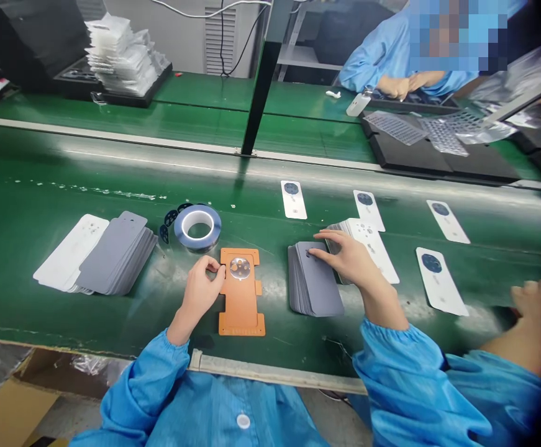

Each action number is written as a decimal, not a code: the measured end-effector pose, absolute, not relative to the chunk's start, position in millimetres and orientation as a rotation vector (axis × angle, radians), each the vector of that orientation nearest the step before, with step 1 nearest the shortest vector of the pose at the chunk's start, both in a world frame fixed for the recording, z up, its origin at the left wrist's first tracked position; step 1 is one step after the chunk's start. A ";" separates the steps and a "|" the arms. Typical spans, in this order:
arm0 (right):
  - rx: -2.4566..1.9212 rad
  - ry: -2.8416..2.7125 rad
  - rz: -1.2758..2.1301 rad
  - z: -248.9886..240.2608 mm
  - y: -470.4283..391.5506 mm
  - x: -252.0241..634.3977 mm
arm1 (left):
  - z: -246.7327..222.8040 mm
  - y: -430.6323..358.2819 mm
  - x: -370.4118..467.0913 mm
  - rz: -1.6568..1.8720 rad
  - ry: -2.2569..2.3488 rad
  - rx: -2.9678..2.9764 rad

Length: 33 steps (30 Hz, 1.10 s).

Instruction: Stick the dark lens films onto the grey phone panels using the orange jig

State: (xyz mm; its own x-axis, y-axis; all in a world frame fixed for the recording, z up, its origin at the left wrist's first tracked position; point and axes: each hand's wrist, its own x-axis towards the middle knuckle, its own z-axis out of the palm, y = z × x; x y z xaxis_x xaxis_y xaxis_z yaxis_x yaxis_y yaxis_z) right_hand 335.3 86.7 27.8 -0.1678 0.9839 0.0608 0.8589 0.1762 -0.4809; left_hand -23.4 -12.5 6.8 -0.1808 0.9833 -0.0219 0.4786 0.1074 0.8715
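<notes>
An orange fixture plate [241,307] lies on the green surface with a round clear camera-shaped film [240,268] near its top. My left hand [201,287] is at the plate's upper left edge, fingers pinched together; what they hold, if anything, is hidden. To the right is a fanned stack of grey phone-shaped sheets [319,285]. My right hand [345,257] is over its top end, thumb and fingers apart, one fingertip at the top sheet. A stack of white sheets [377,254] lies partly behind that hand. A blue tape roll [198,228] sits behind my left hand.
White cards with dark circles [441,282] lie at the right. More white [72,254] and grey sheets [116,254] are at the left. A black post [258,93] rises behind. Across the line a person's hands [405,85] work; another person's hand [540,316] is at the right edge.
</notes>
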 end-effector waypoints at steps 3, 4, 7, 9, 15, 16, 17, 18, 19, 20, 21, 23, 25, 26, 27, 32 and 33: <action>-1.727 -2.137 0.543 26.5 88.1 339.0 | 7.5 -27.8 -29.5 0.996 1.718 1.550; -1.718 -2.132 0.559 26.5 88.4 339.8 | 7.1 -33.4 -31.5 0.977 1.711 1.587; -1.701 -2.066 0.541 29.6 87.5 340.8 | 5.4 -48.9 -36.7 0.919 1.704 1.657; -1.701 -2.024 0.505 33.5 86.2 340.6 | 4.4 -56.9 -39.0 0.897 1.713 1.674; -1.846 -2.078 0.542 36.9 87.0 338.8 | 1.1 -66.6 -41.2 0.886 1.726 1.691; -1.874 -2.087 0.544 35.9 87.2 338.3 | 0.3 -67.2 -41.0 0.887 1.721 1.695; -1.889 -2.088 0.536 34.9 87.1 337.9 | -0.4 -67.7 -40.8 0.888 1.717 1.698; -1.888 -2.083 0.521 34.2 86.5 337.4 | -1.1 -68.2 -40.6 0.892 1.715 1.699; -1.877 -2.072 0.498 33.9 85.6 337.1 | -1.7 -68.6 -40.6 0.897 1.715 1.697; -1.859 -2.060 0.472 34.2 84.3 337.0 | -2.3 -68.9 -40.6 0.905 1.715 1.692; -1.838 -2.048 0.445 34.9 82.9 337.1 | -2.9 -69.1 -40.7 0.916 1.715 1.686; -1.790 -2.032 0.399 37.6 80.2 338.4 | -3.9 -69.1 -41.3 0.941 1.719 1.667; -1.754 -2.025 0.366 40.2 78.8 340.8 | -4.9 -68.6 -42.1 0.968 1.725 1.646; -1.749 -2.027 0.364 41.0 78.7 342.2 | -5.2 -68.3 -42.3 0.979 1.728 1.638; -1.755 -2.035 0.373 41.4 79.1 343.6 | -5.5 -67.9 -42.5 0.985 1.728 1.632; -1.841 -2.158 0.475 37.9 83.2 348.6 | -5.0 -67.6 -42.7 0.993 1.715 1.610; -1.840 -2.195 0.474 36.9 83.7 349.2 | -4.8 -67.8 -42.7 0.990 1.714 1.602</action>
State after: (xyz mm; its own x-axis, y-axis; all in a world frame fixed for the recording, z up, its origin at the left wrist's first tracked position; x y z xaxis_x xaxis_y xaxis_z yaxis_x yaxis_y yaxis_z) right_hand 349.2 83.7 36.9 -0.1793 0.9835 -0.0256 0.9063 0.1551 -0.3932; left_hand -42.7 -67.8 -4.8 -0.1044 0.9921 0.0700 0.5561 -0.0001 0.8311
